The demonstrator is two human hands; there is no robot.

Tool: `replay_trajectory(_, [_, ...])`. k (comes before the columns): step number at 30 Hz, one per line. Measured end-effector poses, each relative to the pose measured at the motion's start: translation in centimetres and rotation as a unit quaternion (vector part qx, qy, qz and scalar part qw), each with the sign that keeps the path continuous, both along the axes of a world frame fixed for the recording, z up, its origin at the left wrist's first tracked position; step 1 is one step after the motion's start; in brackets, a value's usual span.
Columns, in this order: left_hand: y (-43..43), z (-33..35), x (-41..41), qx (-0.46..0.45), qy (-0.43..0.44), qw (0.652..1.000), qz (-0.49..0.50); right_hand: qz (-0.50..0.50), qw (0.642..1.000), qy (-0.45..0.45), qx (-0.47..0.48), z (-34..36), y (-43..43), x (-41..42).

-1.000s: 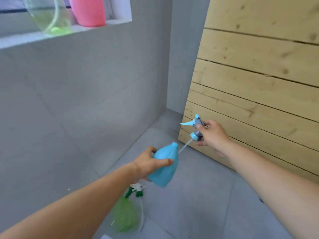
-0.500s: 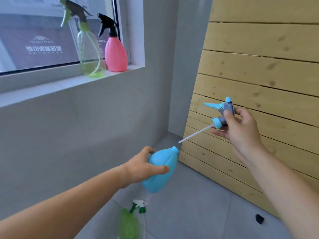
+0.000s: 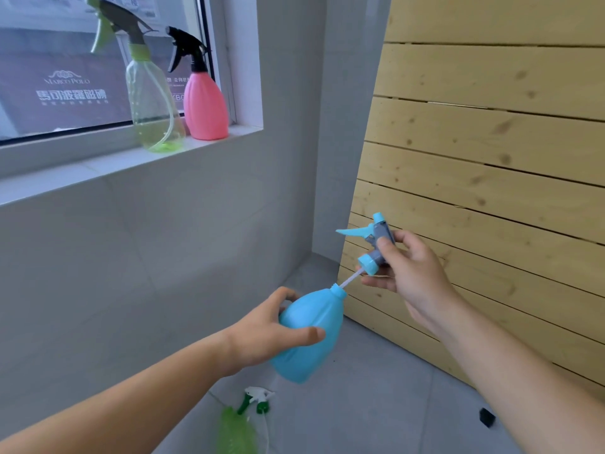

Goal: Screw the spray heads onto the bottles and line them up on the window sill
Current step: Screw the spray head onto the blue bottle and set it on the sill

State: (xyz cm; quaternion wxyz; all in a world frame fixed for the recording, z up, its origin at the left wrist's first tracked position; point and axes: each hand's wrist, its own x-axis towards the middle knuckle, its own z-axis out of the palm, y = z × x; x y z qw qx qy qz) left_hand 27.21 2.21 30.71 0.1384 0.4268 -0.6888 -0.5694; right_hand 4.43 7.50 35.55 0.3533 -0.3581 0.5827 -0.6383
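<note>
Change: half a second ago the dip tube's tip only reached the blue bottle's mouth; now most of the tube is inside the neck and the spray head [image 3: 373,245] sits just beside the opening, not yet seated.
Meaning: judged from this, threading is over; what remains is to bring the collar down on the neck and turn it.
Left hand [image 3: 262,335]: fingers clamped round the blue bottle [image 3: 311,335], tilted with its neck toward 1 o'clock.
Right hand [image 3: 412,273]: fingers closed on the spray head, trigger pointing toward 9 o'clock.
Dip tube [image 3: 348,280]: a short stretch shows between collar and neck.
Window sill [image 3: 108,165]: at 10 o'clock, white; a clear green bottle [image 3: 152,109] and a pink bottle [image 3: 204,106] stand upright, touching or nearly so, heads on.
Floor [image 3: 360,404]: grey tile; at 6 o'clock a green bottle [image 3: 234,434] lies blurred with a white and green spray head [image 3: 257,399] by it; whether joined I cannot tell. A small black item [image 3: 486,417] lies at 4 o'clock.
Room: grey tiled wall; pale wooden slat panel [image 3: 491,142] leaning at 2 o'clock.
</note>
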Motion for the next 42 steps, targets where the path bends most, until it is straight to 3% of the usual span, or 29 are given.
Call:
replay_trajectory(18, [-0.1, 0.4, 0.4, 0.02, 0.018, 1.0, -0.004, 0.244, 0.967, 0.051, 0.059, -2.4, -0.2, 1.2])
replay_trajectory(27, [-0.2, 0.3, -0.5, -0.027, -0.035, 0.999, 0.028, 0.162, 0.984, -0.01, 0.079, -3.0, -0.8, 1.8])
replay_trajectory(30, [-0.2, 0.6, -0.8, 0.022, -0.038, 0.999, 0.008, 0.133, 0.987, -0.039, 0.082, -3.3, -0.9, 2.0])
replay_trajectory(37, [-0.2, 0.0, -0.5, 0.189, 0.051, 0.98, -0.019, 0.118, 0.987, -0.057, 0.09, -3.5, -1.1, 2.0])
replay_trajectory(42, [-0.2, 0.2, -0.8, 0.146, 0.024, 0.989, -0.022, 0.113, 0.986, -0.082, 0.089, -3.8, -1.2, 2.2])
